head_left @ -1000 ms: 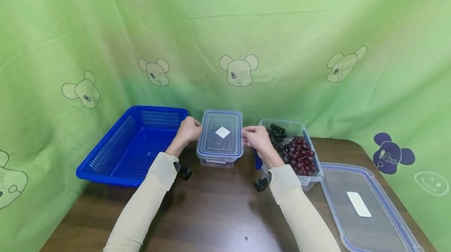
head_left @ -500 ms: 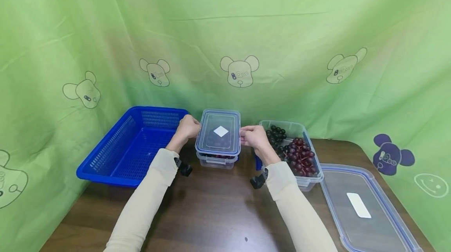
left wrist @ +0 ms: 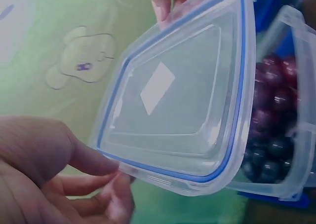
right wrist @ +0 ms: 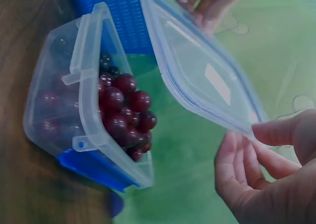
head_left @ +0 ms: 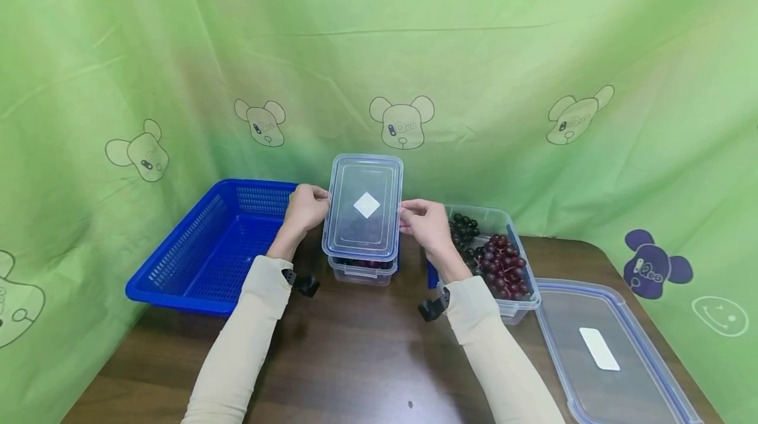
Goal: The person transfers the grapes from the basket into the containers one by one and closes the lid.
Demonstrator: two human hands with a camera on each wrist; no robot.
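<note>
Left hand [head_left: 306, 205] pinching left edge of small lid [head_left: 362, 236], right hand [head_left: 429, 223] pinching its right edge. Small lid is tilted, above small tub [head_left: 361, 274], not seated on it. Small tub sits on desk [head_left: 355, 358], red and black grapes [right wrist: 123, 105] inside. Left of small tub: blue basket [head_left: 227, 249]. Right of it: large tub [head_left: 516, 309] with grape bunches [head_left: 502, 265], then large lid [head_left: 628, 388] farther right.

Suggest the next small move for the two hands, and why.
Probably bring the lid toward the person and lay it on the table. The left hand and right hand pinch it by opposite edges, tilted and apart from the small box, whose grapes show through its open top.
</note>
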